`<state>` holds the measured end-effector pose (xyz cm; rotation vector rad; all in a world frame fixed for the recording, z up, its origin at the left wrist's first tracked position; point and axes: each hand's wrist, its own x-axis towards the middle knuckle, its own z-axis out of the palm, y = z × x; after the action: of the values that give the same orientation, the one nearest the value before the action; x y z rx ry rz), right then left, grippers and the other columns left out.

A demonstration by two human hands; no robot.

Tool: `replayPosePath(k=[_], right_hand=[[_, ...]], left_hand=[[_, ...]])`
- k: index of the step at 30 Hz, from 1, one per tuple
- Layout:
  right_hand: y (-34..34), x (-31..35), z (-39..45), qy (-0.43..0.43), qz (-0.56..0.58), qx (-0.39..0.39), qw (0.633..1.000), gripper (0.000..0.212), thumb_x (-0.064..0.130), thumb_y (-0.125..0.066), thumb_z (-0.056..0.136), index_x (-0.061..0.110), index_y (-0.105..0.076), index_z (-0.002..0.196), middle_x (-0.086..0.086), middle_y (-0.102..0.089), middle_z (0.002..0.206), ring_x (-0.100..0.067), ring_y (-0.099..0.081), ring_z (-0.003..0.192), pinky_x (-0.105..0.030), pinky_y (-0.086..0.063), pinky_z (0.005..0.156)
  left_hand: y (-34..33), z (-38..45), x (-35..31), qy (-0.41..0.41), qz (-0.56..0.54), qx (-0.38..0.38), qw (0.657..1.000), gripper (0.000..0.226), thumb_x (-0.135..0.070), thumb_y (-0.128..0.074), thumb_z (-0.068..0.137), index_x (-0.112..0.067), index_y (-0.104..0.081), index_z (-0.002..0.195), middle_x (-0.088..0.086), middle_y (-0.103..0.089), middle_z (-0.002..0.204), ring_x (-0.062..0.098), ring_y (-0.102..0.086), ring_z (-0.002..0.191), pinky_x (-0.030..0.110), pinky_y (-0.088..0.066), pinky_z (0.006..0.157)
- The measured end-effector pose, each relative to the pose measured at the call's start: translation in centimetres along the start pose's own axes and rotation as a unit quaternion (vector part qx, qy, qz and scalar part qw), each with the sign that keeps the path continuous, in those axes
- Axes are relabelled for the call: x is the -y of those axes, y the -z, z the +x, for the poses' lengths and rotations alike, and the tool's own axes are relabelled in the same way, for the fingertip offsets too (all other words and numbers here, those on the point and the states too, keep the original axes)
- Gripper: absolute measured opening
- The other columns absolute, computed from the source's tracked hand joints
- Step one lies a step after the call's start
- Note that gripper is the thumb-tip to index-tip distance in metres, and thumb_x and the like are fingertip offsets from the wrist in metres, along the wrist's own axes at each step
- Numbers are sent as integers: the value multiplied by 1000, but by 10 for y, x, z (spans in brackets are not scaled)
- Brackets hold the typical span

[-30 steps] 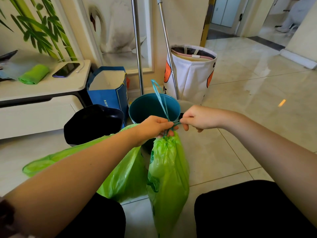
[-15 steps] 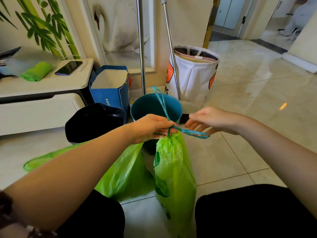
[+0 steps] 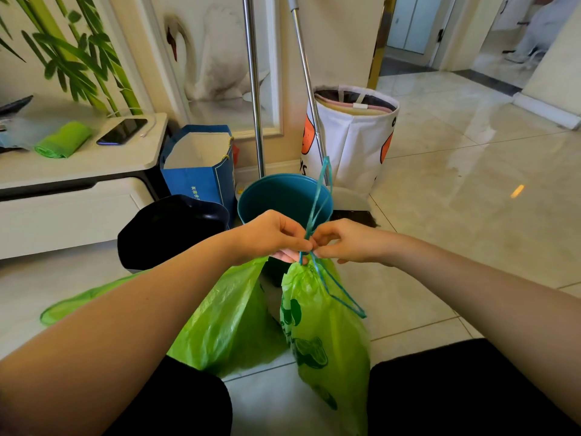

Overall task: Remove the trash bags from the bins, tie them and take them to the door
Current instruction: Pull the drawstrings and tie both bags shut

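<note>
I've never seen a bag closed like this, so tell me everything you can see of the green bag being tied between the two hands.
The green bag is thin, glossy, slightly see-through plastic with dark green printed shapes. Its mouth is gathered tight by a teal drawstring: one loop rises above the hands, another falls down the bag's right side. The left hand and right hand pinch the string just above the neck, so the bag hangs upright between the person's knees. A second green bag lies beside it, and whether they touch is unclear.

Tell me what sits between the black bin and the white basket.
In the head view, the teal bucket stands between the black bin and the white basket, with two metal poles rising behind it.
</note>
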<state>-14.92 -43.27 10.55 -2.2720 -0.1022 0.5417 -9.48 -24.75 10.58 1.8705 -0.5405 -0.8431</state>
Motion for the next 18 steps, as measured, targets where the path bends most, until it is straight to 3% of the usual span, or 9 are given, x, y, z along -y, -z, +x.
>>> replayPosePath(k=[2,4,7,9,13,16,18], right_hand=[[-2,4,0,6,11,5,1000,20,16,-57,92,17,-60,112,6,-62,96,-23,-62,98,-26,-53,73],[-2,5,1,6,6,2,1000,23,14,-56,92,16,-60,115,4,-62,97,-27,-62,97,-30,-55,75],[0,1,1,2,6,-3,1000,23,15,-58,90,11,-62,113,-13,-64,106,-25,-60,95,-35,-53,79],[2,-1,2,1,31,-5,999,12,14,-60,89,9,-64,100,-19,-62,99,-19,-56,89,-33,-49,77],[2,0,5,-17,49,-4,999,9,11,-62,87,19,-64,86,3,-60,83,-8,-57,78,-22,-52,75],[1,0,6,-26,72,-16,997,5,14,-62,88,16,-66,89,-5,-65,93,-9,-60,82,-16,-53,68],[2,0,6,-31,89,-32,995,12,18,-59,90,13,-69,93,-13,-68,107,-13,-62,89,-16,-53,67]], left_hand=[[2,0,0,-13,30,-22,999,16,-8,-70,83,6,-65,79,9,-72,73,11,-71,70,25,-59,73],[3,-1,0,-23,66,-40,997,20,-5,-70,82,13,-61,83,11,-72,73,10,-71,67,22,-58,68],[2,-1,-2,-52,120,-59,990,8,1,-71,79,4,-64,81,13,-71,73,13,-70,67,22,-58,66],[1,2,-3,-75,172,-79,979,11,3,-72,76,-6,-65,77,11,-71,75,17,-70,69,26,-60,67],[-6,6,-4,-110,296,-129,940,12,0,-71,73,-11,-66,75,-11,-61,70,18,-65,67,30,-54,65],[-9,8,-4,-136,327,-156,922,11,-1,-69,72,-9,-64,77,-14,-54,66,13,-57,63,19,-43,56],[-8,8,-4,-147,330,-174,916,12,-3,-71,72,-10,-63,77,-11,-55,68,18,-61,68,19,-43,57]])
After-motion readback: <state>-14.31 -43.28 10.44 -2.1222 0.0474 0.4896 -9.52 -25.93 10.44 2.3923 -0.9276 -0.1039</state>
